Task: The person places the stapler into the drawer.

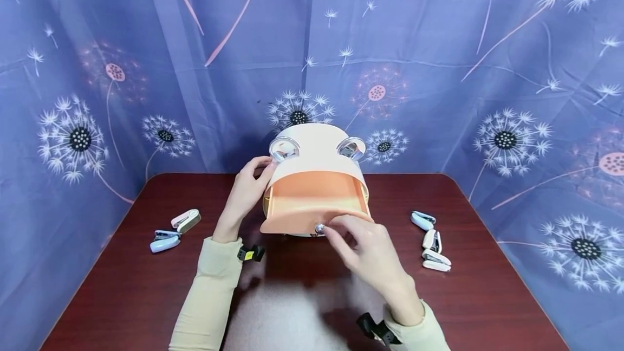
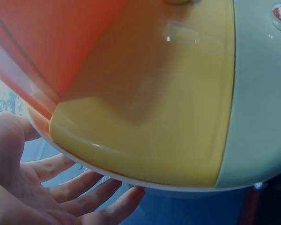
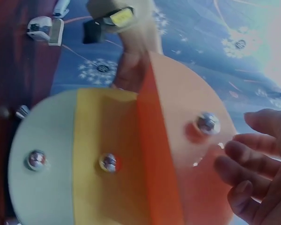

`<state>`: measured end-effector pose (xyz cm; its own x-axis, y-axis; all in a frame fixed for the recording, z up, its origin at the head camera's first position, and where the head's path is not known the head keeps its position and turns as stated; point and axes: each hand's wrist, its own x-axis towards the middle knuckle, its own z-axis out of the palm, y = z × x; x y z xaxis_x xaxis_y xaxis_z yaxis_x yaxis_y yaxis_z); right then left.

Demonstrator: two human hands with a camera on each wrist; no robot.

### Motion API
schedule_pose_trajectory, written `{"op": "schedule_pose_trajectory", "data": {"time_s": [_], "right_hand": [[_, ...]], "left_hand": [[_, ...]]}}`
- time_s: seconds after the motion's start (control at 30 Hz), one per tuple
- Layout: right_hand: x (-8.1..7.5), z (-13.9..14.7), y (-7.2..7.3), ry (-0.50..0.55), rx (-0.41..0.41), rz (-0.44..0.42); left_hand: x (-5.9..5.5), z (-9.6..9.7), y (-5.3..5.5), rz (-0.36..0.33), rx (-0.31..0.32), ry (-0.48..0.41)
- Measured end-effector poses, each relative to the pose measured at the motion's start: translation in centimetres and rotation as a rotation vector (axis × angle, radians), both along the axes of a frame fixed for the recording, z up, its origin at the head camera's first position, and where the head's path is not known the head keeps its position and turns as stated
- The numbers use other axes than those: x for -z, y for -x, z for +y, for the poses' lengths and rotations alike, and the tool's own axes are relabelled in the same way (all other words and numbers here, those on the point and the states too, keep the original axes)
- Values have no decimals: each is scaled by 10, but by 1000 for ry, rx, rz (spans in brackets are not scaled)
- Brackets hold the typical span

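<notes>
A small white drawer cabinet (image 1: 317, 148) with two shiny round eye-like pieces stands at the table's far side. Its orange top drawer (image 1: 292, 222) is pulled out and looks bare inside. Below it, the yellow drawer (image 2: 145, 122) and the pale green drawer (image 3: 44, 136) are closed, each with a silver knob. My left hand (image 1: 247, 188) rests its fingers along the cabinet's left side. Close to the orange drawer's silver knob (image 3: 208, 123) is my right hand (image 1: 372, 251); in the right wrist view its fingers (image 3: 253, 159) are bent loosely and apart from the knob.
On the left of the dark red table (image 1: 122, 297) lie a white stapler (image 1: 186, 220) and a blue stapler (image 1: 164, 241). At the right are a blue stapler (image 1: 423, 220) and two white ones (image 1: 435, 260). A blue dandelion-print curtain (image 1: 234, 91) hangs behind and at the sides.
</notes>
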<state>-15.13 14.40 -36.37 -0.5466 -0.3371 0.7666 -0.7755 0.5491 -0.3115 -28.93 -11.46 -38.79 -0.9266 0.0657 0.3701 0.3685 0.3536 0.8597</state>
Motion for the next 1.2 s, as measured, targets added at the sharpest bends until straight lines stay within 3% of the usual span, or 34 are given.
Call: {"op": "schedule_pose_trajectory", "data": {"time_s": [0.13,0.3,0.5,0.8,1.0,1.2], "right_hand": [[-8,23,-3,40,42,-23],[-8,64,-6,44,192,-9],[4,115,-2,-20,346,-52],[31,171,4,-128,492,-110],[53,195,5,-213,526,-208],[75,210,8,-273,491,-235]], "left_hand": [[1,1,-1,10,-9,2],[7,4,-6,-15,-2,-2],[12,4,-6,-12,-18,-13],[9,4,-3,-13,-22,-6],[6,3,-2,5,-23,-3],[4,1,0,8,-26,5]]}}
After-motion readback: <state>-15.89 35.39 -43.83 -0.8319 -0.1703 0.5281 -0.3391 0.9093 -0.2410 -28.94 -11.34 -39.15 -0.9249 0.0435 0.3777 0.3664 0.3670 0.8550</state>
